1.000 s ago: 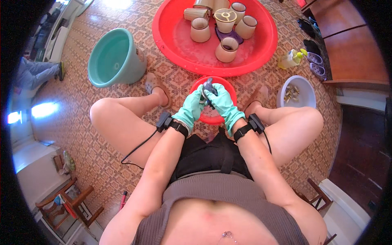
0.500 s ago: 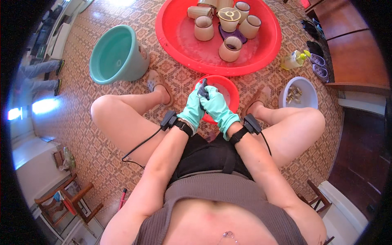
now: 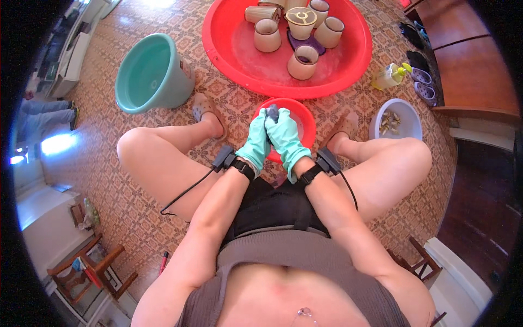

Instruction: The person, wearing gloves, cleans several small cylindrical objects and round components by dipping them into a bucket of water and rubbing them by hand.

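Note:
Both my hands wear mint-green rubber gloves and meet over a small red basin (image 3: 309, 122) between my feet. My left hand (image 3: 256, 140) and my right hand (image 3: 285, 137) are closed side by side on a wadded dark grey cloth (image 3: 272, 113), whose top bulges out between the fingers. Most of the cloth is hidden by the gloves. Beyond the basin, a large red tub (image 3: 231, 68) holds several beige lampshades (image 3: 303, 62). One lampshade (image 3: 301, 23) shows its ring frame on top, and a purple cloth (image 3: 314, 48) lies among them.
A teal bucket (image 3: 181, 82) stands at the left. On the right are a soap pump bottle (image 3: 388, 76) and a pale basin (image 3: 417, 124) with small brass-coloured pieces (image 3: 390, 123). Clogs (image 3: 424, 92) lie by a wooden cabinet (image 3: 463, 60). Another person's legs (image 3: 49, 115) show at far left.
The dark cloth has become more bunched between my hands, and the right hand has turned slightly around it. The whole view has shifted a little.

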Demonstrator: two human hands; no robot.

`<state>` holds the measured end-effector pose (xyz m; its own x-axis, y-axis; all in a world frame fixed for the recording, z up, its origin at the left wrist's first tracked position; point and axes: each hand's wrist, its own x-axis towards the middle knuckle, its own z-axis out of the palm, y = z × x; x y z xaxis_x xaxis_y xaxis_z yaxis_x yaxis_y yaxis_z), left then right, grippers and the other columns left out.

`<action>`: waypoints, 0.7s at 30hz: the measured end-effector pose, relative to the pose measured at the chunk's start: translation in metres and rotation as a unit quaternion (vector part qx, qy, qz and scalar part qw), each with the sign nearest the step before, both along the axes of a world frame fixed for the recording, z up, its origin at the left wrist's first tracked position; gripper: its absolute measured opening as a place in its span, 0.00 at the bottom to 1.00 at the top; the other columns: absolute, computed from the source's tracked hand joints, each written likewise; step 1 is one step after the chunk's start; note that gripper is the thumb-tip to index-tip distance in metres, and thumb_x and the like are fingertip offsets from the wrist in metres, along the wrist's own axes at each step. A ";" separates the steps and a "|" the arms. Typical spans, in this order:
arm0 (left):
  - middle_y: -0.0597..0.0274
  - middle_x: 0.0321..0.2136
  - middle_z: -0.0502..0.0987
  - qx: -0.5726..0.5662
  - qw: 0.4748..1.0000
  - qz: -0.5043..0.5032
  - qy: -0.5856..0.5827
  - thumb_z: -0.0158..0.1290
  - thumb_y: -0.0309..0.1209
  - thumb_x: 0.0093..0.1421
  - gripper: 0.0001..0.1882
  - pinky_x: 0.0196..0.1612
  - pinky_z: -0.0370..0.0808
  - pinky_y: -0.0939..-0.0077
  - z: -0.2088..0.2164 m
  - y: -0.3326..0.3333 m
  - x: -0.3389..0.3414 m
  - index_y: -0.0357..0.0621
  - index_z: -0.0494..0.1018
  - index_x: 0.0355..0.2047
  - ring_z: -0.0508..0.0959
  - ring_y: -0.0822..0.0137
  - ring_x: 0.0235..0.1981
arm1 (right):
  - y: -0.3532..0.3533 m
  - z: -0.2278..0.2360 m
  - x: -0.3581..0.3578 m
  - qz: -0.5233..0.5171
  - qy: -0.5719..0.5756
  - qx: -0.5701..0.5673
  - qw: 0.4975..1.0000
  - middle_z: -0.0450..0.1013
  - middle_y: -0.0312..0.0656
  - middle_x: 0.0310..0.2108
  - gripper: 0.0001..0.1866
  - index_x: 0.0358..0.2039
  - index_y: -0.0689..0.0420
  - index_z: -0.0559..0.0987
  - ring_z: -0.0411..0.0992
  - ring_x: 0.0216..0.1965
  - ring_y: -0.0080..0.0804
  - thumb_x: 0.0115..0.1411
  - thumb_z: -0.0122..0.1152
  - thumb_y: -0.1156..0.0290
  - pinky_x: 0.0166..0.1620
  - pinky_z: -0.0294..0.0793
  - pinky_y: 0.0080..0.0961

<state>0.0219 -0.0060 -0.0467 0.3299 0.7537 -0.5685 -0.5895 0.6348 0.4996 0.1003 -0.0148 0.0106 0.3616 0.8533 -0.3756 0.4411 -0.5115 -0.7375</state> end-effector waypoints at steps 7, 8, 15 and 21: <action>0.59 0.45 0.75 -0.009 0.996 -0.054 -0.065 0.35 0.45 0.69 0.23 0.48 0.72 0.71 0.002 -0.002 -0.011 0.42 0.67 0.51 0.75 0.64 0.43 | -0.005 -0.009 0.020 -0.083 0.359 -0.022 0.929 0.75 0.41 0.26 0.13 0.38 0.56 0.72 0.74 0.20 0.31 0.61 0.53 0.60 0.19 0.73 0.28; 0.59 0.44 0.76 -0.021 1.000 0.005 -0.018 0.36 0.44 0.69 0.23 0.48 0.73 0.71 0.018 -0.002 -0.001 0.40 0.69 0.50 0.76 0.64 0.42 | -0.007 -0.011 0.031 -0.099 0.460 -0.008 0.882 0.72 0.34 0.25 0.12 0.40 0.53 0.73 0.71 0.21 0.21 0.61 0.53 0.59 0.16 0.69 0.19; 0.53 0.43 0.75 0.234 0.948 -0.084 0.198 0.39 0.41 0.68 0.20 0.47 0.77 0.65 -0.018 0.002 -0.041 0.37 0.68 0.49 0.77 0.60 0.43 | 0.002 0.012 0.036 -0.085 0.573 -0.004 0.815 0.72 0.30 0.24 0.11 0.40 0.51 0.76 0.69 0.20 0.17 0.63 0.51 0.60 0.16 0.64 0.17; 0.61 0.36 0.78 -0.060 0.998 -0.016 -0.006 0.46 0.44 0.65 0.18 0.35 0.79 0.72 0.021 0.004 -0.017 0.43 0.72 0.43 0.78 0.67 0.34 | 0.001 0.016 0.045 0.034 0.297 0.103 0.949 0.72 0.34 0.23 0.10 0.37 0.58 0.77 0.70 0.23 0.21 0.59 0.58 0.66 0.25 0.69 0.21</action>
